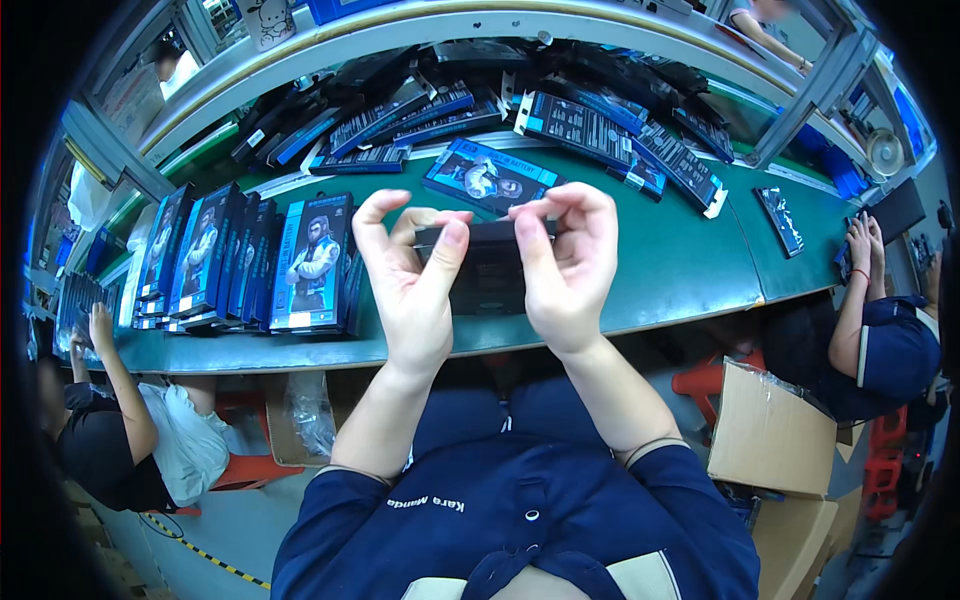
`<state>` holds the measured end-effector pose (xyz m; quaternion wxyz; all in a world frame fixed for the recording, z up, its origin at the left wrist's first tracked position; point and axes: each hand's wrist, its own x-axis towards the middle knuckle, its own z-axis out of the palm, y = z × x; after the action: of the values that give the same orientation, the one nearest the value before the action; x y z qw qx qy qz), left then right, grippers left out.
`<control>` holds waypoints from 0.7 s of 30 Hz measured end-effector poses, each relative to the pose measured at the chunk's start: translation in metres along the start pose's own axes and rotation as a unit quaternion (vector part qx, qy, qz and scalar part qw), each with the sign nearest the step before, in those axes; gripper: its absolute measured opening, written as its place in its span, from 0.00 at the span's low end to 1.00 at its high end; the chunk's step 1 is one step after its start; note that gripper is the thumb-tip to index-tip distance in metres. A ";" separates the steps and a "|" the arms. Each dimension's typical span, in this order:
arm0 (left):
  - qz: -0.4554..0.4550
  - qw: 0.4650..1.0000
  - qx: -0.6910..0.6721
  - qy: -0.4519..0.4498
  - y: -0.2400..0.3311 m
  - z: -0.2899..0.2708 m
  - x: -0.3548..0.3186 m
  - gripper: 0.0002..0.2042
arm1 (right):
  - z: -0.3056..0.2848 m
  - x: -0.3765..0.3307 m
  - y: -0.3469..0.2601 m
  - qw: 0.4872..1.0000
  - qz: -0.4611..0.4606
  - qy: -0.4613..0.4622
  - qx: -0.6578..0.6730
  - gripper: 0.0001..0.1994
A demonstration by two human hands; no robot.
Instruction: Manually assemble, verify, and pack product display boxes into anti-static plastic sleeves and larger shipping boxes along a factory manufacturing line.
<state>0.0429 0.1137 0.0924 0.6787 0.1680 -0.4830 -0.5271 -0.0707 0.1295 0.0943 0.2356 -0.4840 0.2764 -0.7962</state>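
Flat black box (pixel 490 262); both hands' grip

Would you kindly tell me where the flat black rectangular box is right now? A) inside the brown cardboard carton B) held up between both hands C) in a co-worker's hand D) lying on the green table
B: the flat black rectangular box is pinched at its ends by the left hand and the right hand, raised above the green table.

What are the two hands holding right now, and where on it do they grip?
A flat black box, held between both hands: left hand pinches its left end, right hand its right end, at the top edge.
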 end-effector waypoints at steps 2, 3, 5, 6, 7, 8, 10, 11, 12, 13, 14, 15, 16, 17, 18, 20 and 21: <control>0.043 0.996 0.072 0.020 -0.006 -0.005 0.005 0.12 | 0.000 0.004 0.000 0.998 0.051 0.004 0.031 0.09; 0.041 0.996 0.072 0.021 -0.007 -0.004 0.005 0.12 | -0.001 0.003 0.002 0.998 0.053 0.004 0.030 0.09; 0.071 0.997 0.025 0.000 -0.007 -0.003 0.005 0.09 | -0.005 0.000 0.008 0.999 0.026 -0.006 0.021 0.09; 0.090 0.994 0.053 -0.003 -0.012 -0.009 0.005 0.10 | -0.012 -0.002 0.011 0.999 -0.017 -0.033 0.004 0.10; 0.090 0.994 0.055 0.000 -0.014 -0.014 0.005 0.10 | -0.019 -0.004 0.012 0.997 -0.033 -0.054 -0.038 0.12; 0.159 0.977 0.140 -0.027 -0.015 -0.019 0.004 0.11 | -0.023 -0.007 0.012 0.996 -0.027 -0.073 -0.032 0.14; 0.269 0.916 0.286 -0.082 -0.017 -0.032 0.005 0.16 | -0.024 -0.011 0.011 0.995 -0.020 -0.095 -0.024 0.16; 0.268 0.917 0.286 -0.081 -0.020 -0.033 0.005 0.16 | -0.023 -0.013 0.010 0.993 -0.002 -0.117 -0.009 0.17; 0.226 0.948 0.209 -0.081 -0.023 -0.034 0.007 0.17 | -0.023 -0.015 0.010 0.990 0.014 -0.139 0.005 0.19; 0.182 0.971 0.130 -0.081 -0.027 -0.035 0.009 0.19 | -0.024 -0.016 0.009 0.990 0.014 -0.140 0.004 0.19; 0.169 0.962 0.172 -0.125 -0.030 -0.043 0.017 0.25 | -0.027 -0.014 0.009 0.989 0.033 -0.144 -0.007 0.20; -0.008 0.988 0.078 -0.130 -0.025 -0.038 0.011 0.32 | -0.030 -0.013 0.010 0.988 0.051 -0.148 -0.017 0.20; -0.144 0.957 0.147 -0.207 -0.028 -0.049 0.006 0.36 | -0.033 -0.015 0.016 0.988 0.043 -0.144 -0.021 0.20; -0.274 0.897 0.216 -0.273 -0.029 -0.064 0.000 0.40 | -0.029 -0.013 0.012 0.988 0.041 -0.148 -0.016 0.20; -0.233 0.899 0.196 -0.316 -0.023 -0.067 -0.007 0.42 | -0.025 -0.009 0.008 0.987 0.105 -0.111 0.059 0.20; -0.251 0.896 0.113 -0.349 -0.002 -0.059 -0.025 0.49 | -0.022 -0.005 0.005 0.949 0.231 -0.072 0.202 0.20; -0.092 0.923 0.152 -0.341 -0.002 -0.052 -0.032 0.52 | -0.024 -0.007 0.017 0.926 0.266 -0.076 0.257 0.21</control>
<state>0.0862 0.1260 0.0509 0.3879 0.1232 -0.7418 -0.5330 -0.0875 0.1264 0.0693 0.5749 -0.3747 0.1625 -0.7090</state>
